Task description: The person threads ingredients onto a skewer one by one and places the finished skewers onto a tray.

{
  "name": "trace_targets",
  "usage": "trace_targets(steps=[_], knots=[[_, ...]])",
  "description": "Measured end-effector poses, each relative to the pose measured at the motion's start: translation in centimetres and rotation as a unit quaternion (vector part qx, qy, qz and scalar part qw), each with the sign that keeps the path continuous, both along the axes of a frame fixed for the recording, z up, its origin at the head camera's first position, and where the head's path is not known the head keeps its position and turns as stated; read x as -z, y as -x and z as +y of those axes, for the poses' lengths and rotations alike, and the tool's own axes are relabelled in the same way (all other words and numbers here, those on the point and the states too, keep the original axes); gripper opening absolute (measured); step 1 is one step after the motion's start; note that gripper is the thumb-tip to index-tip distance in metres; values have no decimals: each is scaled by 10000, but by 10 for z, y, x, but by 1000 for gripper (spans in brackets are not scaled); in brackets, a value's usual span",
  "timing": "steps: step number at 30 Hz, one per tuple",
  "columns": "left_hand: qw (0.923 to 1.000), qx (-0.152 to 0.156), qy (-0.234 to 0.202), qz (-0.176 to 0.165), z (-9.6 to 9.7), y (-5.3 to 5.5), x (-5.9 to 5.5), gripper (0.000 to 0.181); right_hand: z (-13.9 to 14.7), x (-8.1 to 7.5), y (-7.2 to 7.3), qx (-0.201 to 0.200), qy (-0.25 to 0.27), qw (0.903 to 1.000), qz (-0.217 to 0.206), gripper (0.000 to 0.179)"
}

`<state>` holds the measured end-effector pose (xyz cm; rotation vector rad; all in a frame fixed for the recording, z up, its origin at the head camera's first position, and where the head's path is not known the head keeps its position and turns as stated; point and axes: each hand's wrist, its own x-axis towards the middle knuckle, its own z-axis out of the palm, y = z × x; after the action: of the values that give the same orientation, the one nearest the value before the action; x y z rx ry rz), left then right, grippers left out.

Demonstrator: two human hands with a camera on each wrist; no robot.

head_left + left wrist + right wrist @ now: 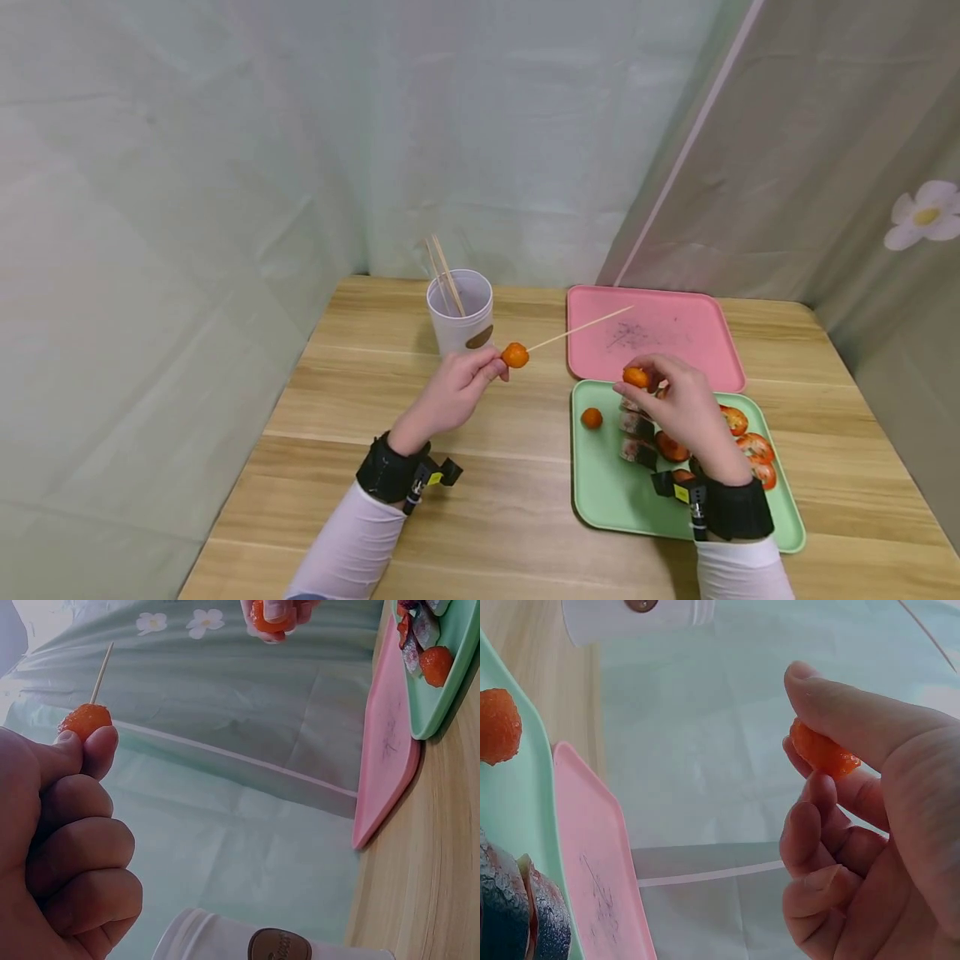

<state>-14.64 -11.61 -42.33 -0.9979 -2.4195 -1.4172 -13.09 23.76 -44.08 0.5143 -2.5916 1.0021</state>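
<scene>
Thumb and forefinger of my left hand (461,387) pinch a thin wooden skewer (577,330) at its lower end. An orange, bumpy food ball (515,355) is threaded on it, right at the fingertips, and the bare pointed end slants up to the right. In the left wrist view the other fingers curl into the palm below the threaded ball (86,718). Over the green tray, my right hand (678,408) pinches a second orange ball (823,750) between thumb and fingers. That ball is apart from the skewer tip.
The green tray (600,500) bears another orange ball (592,418), fish-like pieces (637,425) and red-rimmed slices (754,448). Behind it lies a pink tray (600,333) with dark marks. A white cup (453,332) with several sticks (447,271) stands beyond my left hand, before the curtain.
</scene>
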Motion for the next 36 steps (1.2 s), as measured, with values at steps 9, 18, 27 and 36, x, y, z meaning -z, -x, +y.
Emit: trace_targets(steps=[9,18,27,36], knots=[[10000,7,59,-22,0,0,0,18,0,1,0,39,120,9999,74,23],[9998,111,137,-106,3,-2,2,19,-2,-7,-5,239,920,9924,-783,21],[9978,354,495,-255,10,-3,5,20,-8,-19,-12,-518,3686,9110,-1776,60],[9940,509,853,-452,12,-6,5,20,-11,-20,-13,-821,4646,8609,-1902,54]])
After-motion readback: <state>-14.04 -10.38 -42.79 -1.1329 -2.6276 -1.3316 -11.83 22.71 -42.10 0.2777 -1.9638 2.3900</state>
